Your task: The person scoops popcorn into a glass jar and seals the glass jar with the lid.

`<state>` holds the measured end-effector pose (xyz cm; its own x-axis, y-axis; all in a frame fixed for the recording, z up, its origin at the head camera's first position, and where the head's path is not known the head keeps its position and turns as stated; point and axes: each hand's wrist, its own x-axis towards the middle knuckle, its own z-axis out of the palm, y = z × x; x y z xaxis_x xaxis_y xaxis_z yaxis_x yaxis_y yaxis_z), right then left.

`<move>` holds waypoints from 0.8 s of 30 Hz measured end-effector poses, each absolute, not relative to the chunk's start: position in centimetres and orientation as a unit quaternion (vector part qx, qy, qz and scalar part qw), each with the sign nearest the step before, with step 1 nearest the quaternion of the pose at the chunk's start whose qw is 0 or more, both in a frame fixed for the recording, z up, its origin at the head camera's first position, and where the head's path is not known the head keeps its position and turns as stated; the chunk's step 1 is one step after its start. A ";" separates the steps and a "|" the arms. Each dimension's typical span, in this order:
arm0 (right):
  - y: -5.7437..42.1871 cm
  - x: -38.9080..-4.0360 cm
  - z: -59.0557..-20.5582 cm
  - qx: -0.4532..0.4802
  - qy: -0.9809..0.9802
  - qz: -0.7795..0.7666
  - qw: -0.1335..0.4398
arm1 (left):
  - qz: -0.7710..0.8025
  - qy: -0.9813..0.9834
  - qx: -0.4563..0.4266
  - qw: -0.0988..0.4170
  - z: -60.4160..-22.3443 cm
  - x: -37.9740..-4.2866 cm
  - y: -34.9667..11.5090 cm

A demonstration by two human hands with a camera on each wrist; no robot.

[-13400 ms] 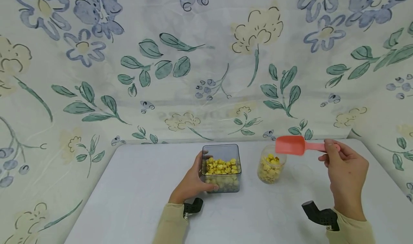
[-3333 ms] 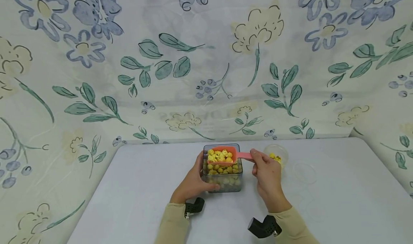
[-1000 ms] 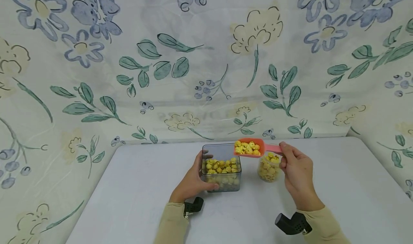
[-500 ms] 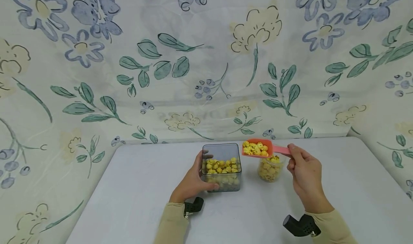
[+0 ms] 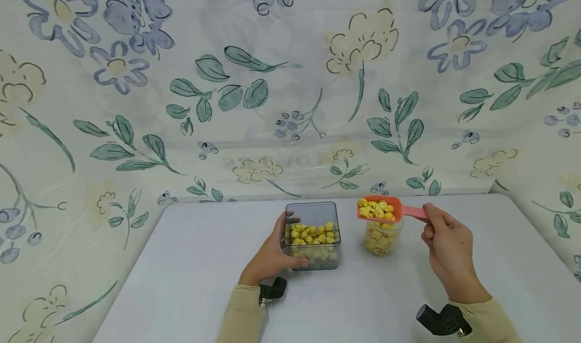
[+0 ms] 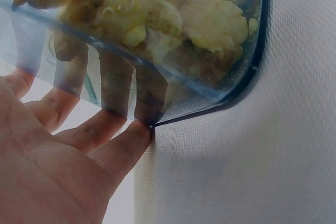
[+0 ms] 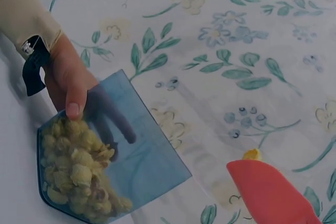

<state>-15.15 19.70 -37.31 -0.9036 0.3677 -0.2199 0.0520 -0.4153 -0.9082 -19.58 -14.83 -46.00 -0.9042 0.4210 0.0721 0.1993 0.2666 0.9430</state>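
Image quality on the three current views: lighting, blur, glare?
Head: even light, floral backdrop fairly crisp. Left wrist: dim, popcorn hazy through the blue-tinted plastic container, near-white patch beside the left hand. Right wrist: dim, tilted; coral scoop cropped at the lower frame edge.

I can't read any words or numbers; the faint letter-like marks (image 5: 268, 161) on the flowery cloth (image 5: 299, 106) are too pale.
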 end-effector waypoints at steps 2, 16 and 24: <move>20.1 -15.1 -37.3 -0.196 -0.532 0.818 0.097 | 0.576 0.788 0.193 0.101 -45.5 -19.4 -14.7; 22.2 -15.3 -37.5 -0.218 -0.531 0.811 0.112 | 0.575 0.792 0.183 0.097 -45.6 -19.5 -14.7; 23.0 -15.3 -37.6 -0.215 -0.531 0.810 0.125 | 0.582 0.785 0.189 0.095 -46.0 -19.6 -14.7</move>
<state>-15.29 22.98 -37.57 -0.8762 0.4308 -0.2161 0.0262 -0.4052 -0.9139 -19.65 -14.73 -45.96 -0.9106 0.4073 0.0696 0.1853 0.2519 0.9499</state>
